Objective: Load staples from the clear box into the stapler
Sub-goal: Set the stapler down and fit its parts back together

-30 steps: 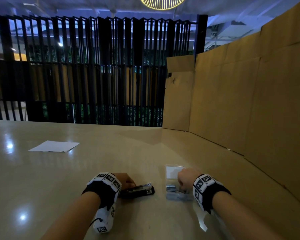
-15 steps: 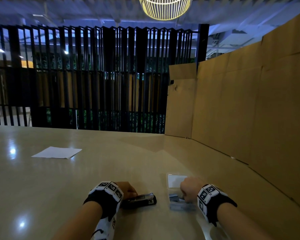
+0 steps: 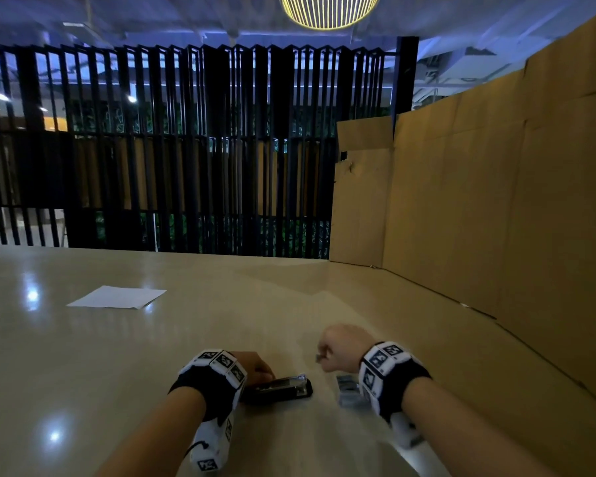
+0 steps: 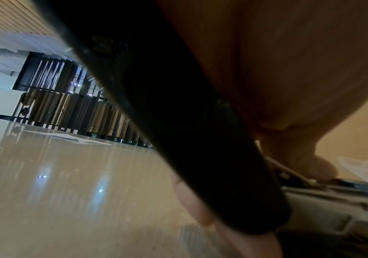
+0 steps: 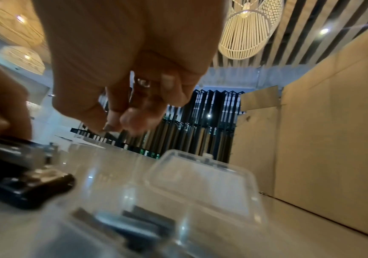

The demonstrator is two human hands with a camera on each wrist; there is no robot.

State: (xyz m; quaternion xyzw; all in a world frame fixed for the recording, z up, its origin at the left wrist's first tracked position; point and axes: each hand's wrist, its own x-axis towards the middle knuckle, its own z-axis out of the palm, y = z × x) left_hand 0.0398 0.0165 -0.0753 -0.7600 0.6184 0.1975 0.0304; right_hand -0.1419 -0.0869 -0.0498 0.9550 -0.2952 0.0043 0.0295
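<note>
Clear box [image 3: 350, 394] half hidden behind right wrist.

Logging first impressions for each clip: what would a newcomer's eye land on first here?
Probably the two hands low in the head view: the left hand holds down a black stapler lying opened on the glossy table, while the right hand hovers beside it, pinching something small and metallic, likely staples. Below that wrist sits the open clear box, and a tall cardboard wall closes the right side.
</note>
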